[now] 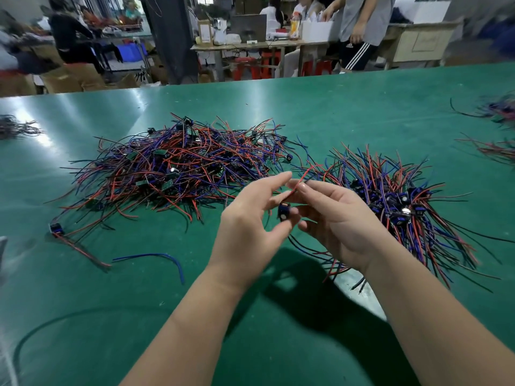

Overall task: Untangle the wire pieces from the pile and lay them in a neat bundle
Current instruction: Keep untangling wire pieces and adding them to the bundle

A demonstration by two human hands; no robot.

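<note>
We can read no words or numbers anywhere. The nearest thing to a brand is a small white logo [347,45] on the black shorts with white side stripes [359,55], its lettering too blurred to make out. The white label [205,34] on the brown cardboard box [204,22] is likewise illegible.

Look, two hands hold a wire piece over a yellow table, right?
No, the head view shows a smooth green table, not yellow. The left hand and right hand do hold a red-wired piece with a small blue part over it.
</note>
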